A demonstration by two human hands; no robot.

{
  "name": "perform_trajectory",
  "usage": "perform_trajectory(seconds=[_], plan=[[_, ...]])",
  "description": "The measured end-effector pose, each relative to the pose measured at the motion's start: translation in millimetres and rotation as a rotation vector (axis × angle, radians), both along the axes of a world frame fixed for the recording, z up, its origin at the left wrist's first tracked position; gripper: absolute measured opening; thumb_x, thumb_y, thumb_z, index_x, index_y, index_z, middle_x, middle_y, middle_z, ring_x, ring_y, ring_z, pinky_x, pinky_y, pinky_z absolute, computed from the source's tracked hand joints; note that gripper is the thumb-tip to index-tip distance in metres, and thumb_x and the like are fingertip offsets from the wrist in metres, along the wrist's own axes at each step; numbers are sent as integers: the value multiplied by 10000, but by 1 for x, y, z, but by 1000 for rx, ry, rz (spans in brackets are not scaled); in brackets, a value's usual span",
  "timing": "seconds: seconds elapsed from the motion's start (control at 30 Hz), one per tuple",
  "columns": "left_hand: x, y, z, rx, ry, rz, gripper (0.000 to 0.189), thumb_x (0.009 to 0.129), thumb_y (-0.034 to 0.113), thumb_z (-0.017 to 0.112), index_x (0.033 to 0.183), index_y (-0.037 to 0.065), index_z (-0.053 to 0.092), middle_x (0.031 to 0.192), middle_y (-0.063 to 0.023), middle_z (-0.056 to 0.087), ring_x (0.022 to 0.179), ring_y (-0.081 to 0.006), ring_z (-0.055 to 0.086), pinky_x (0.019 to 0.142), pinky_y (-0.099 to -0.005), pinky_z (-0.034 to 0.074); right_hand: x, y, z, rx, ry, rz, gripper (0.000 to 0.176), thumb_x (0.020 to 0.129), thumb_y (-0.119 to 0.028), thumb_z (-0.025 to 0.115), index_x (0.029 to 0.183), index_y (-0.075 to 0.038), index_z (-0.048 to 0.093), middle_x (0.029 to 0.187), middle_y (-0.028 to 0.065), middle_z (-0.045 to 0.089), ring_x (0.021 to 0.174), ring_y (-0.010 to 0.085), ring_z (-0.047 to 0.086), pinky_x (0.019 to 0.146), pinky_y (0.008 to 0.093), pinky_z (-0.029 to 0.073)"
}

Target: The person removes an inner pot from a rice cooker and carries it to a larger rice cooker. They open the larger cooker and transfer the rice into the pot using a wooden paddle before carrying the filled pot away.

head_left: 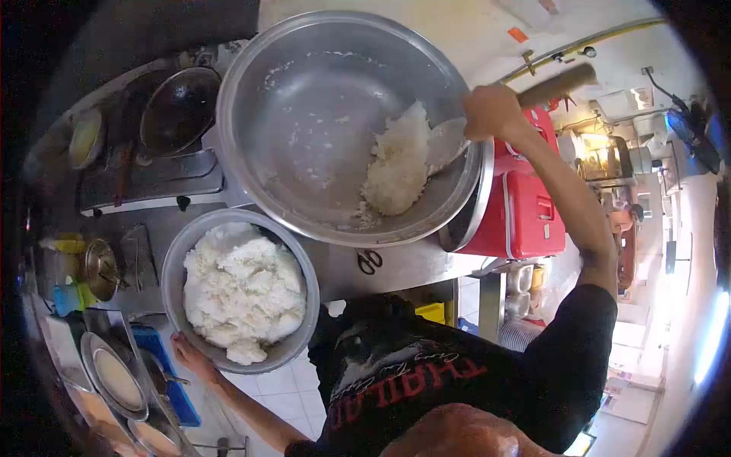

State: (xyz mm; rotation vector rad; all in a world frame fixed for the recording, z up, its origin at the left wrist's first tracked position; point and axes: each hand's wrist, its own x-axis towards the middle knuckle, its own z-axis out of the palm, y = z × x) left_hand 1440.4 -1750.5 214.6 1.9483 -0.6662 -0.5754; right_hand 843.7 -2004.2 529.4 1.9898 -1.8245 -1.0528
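My right hand (493, 114) is closed around the handle of a large paddle (446, 145). Its flat blade dips inside a big metal bowl (263, 179), against a mound of cooked white rice (400, 164). Stray grains cling to the bowl's floor and sides. Lower left, my left hand (192, 358) grips the rim of a smaller grey basin (173, 263), heaped with clumped white rice (244, 286). The basin sits close beside the big bowl. Part of my left hand's fingers is hidden at the rim.
Dark scissors (370, 262) lie on the metal counter (343, 278) below the bowl. A red cooler box (525, 217) stands right of the bowl. A dark wok (180, 110) rests near a stove (156, 183) at left. Metal containers (114, 373) stand lower left.
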Motion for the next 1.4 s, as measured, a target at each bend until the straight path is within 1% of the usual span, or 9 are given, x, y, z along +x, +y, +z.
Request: perform_trajectory(seconds=[0.1, 0.43, 0.5, 0.73, 0.87, 1.03, 1.1, 1.27, 1.4], plan=[[7, 6, -10, -143, 195, -66, 301, 968, 264, 444, 970, -6, 577, 941, -54, 600, 860, -176, 534, 783, -314, 435, -24, 20, -11, -84, -62, 0, 237, 605, -257, 657, 776, -103, 711, 828, 137, 695, 782, 293, 690, 662, 399, 548], [27, 6, -47, -261, -48, -148, 388, 974, 328, 463, 1008, -38, 587, 969, -86, 603, 883, -187, 534, 804, -314, 435, 12, 69, -15, -189, -106, 100, 192, 645, -230, 730, 733, -62, 699, 757, 145, 690, 740, 303, 691, 651, 425, 545], [17, 3, -26, -150, 197, -99, 400, 976, 337, 463, 1014, -43, 585, 972, -89, 602, 892, -188, 533, 818, -311, 431, 21, 76, 3, -212, -112, 122, 171, 647, -198, 721, 747, -62, 690, 750, 153, 674, 741, 309, 681, 643, 427, 540], [24, 10, -37, -144, -92, -177, 372, 981, 281, 451, 1064, -61, 574, 1029, -114, 600, 961, -205, 537, 893, -333, 416, 19, 82, 76, -423, -201, 111, 148, 643, -173, 721, 746, -70, 692, 744, 159, 664, 741, 296, 678, 645, 416, 538], [49, 16, -78, -180, -155, -137, 384, 985, 270, 446, 1106, -73, 572, 1073, -127, 610, 1014, -227, 554, 944, -352, 408, -7, 31, 43, -320, -5, 160, 264, 629, -253, 759, 838, -99, 708, 835, 137, 688, 779, 286, 689, 691, 403, 545], [32, 15, -53, -227, 265, 29, 398, 998, 280, 443, 1172, -65, 539, 1086, -135, 610, 1027, -216, 559, 928, -326, 418, -36, -24, -15, -207, -87, 162, 289, 626, -244, 750, 853, -70, 707, 846, 150, 692, 786, 295, 686, 696, 409, 543], [22, 8, -35, -69, 110, -51, 395, 999, 273, 440, 1189, -61, 530, 1063, -125, 607, 1004, -201, 559, 909, -309, 424, -45, -40, -30, -178, -100, 280, 287, 634, -250, 738, 854, -68, 708, 836, 162, 688, 784, 310, 681, 704, 414, 541], [-6, -2, 4, -175, 177, -51, 283, 994, 259, 427, 836, 41, 515, 768, 37, 476, 714, -94, 417, 664, -260, 367, -70, -54, -30, -71, -122, 361, 245, 667, -284, 703, 755, -56, 683, 740, 186, 648, 759, 344, 656, 711, 445, 520], [-4, 0, -2, -233, 193, -54, 265, 988, 259, 444, 869, 45, 544, 792, 30, 505, 739, -91, 439, 683, -252, 377, -76, -44, 9, -61, -162, 401, 249, 688, -299, 705, 730, -57, 664, 712, 168, 638, 739, 358, 637, 683, 472, 497]])
